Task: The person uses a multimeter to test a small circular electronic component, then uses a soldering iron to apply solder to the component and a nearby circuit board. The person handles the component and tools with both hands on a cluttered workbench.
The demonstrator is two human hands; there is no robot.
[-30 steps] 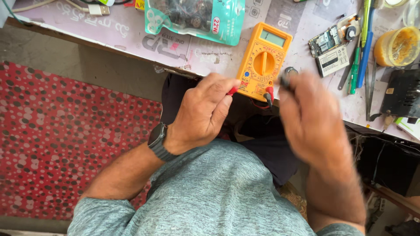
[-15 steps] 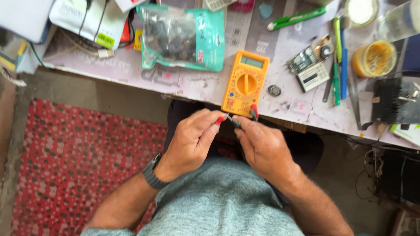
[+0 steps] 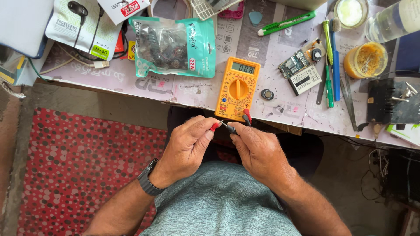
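Along the top of the head view: tabletop (image 3: 197,91) covered with printed paper sheets, its near edge running across the picture above the person's lap.
Floor: red rug (image 3: 78,175) with dark dots lay at the left, bare grey floor beside it and under the tabletop.
Multimeter: orange multimeter (image 3: 237,88) lay flat near the tabletop's edge, round dial in the middle, grey display at its far end, red and black plugs at its near end.
Teal package: teal plastic pouch (image 3: 174,46) of dark small parts lay left of the multimeter, with a round label at one corner.
White packages: white earphone packet (image 3: 81,26) with a green-yellow sticker lay at the far left; a white box with a red label (image 3: 124,8) sat partly over it.
Right side: green and blue pens (image 3: 330,61), a small circuit board (image 3: 294,64), a jar of amber paste (image 3: 365,59) and a black stand (image 3: 391,101).
Left hand: left hand (image 3: 186,148) was closed in a pinch on the red probe (image 3: 215,126); a dark wristwatch (image 3: 148,181) sat on that wrist.
Right hand: right hand (image 3: 258,150) was closed in a pinch on the black probe (image 3: 229,128).
Probes: both were held just below the multimeter, over the lap, tips meeting or nearly so; I cannot tell which.
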